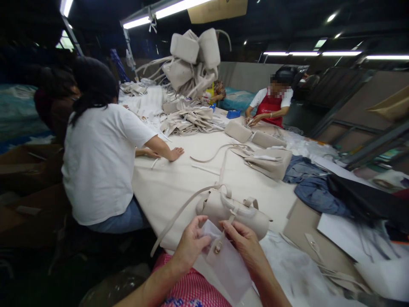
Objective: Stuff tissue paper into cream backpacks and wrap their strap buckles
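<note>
Close in front of me lies a beige handbag (239, 211) on its side, its long strap (179, 217) trailing off to the left. My left hand (193, 238) pinches the edge of a translucent plastic sheet (231, 268), thumb and fingers close together. With its fingertips my right hand (241, 238) grips a narrow beige strap (230, 222) just in front of the bag. A beige tab with a metal buckle (217, 248) lies against the plastic between both hands.
On the white table (179, 179) lie another beige bag (268, 162) and a pile of beige pieces (191, 121). Stuffed bags (191, 59) rise behind. A co-worker in white (102, 157) sits left; another in a red apron (271, 108) works opposite. Denim cloth (315, 192) lies right.
</note>
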Available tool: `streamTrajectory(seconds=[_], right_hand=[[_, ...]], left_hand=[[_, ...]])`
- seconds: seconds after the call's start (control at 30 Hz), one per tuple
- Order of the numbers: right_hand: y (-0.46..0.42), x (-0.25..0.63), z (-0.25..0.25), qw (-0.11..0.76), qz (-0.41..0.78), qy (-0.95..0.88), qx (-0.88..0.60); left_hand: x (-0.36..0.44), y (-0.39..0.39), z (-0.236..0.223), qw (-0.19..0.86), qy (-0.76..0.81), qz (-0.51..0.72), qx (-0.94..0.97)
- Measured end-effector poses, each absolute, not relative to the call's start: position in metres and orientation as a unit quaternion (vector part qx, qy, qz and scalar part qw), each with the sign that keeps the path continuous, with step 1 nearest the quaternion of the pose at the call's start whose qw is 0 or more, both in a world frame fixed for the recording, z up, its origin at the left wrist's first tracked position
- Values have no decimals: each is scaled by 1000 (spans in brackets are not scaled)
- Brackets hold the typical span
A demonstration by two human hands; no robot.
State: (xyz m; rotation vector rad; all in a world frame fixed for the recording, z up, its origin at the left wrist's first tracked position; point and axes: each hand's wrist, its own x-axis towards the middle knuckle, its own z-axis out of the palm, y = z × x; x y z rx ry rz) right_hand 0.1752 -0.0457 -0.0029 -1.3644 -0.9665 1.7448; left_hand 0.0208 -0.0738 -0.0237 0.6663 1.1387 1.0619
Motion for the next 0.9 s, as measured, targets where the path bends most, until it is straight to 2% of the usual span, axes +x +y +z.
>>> streamTrajectory(seconds=[0.33,0.53,0.73,0.8,0.9], right_hand=[[-47,170,-5,395,651,-368,-533],[-46,181,-9,357,644,-417,-533],[-40,185,-13,353,608,-488,-517],[-38,185,-14,352,584,-512,-522],[-39,186,-15,345,568,-531,-526]], left_hand=[[24,-76,-23,692,478,451,298],[30,-78,-28,678,477,465,309],[27,-77,-26,594,522,452,413],[25,-78,-25,606,515,434,424],[20,-81,-24,681,451,413,404]])
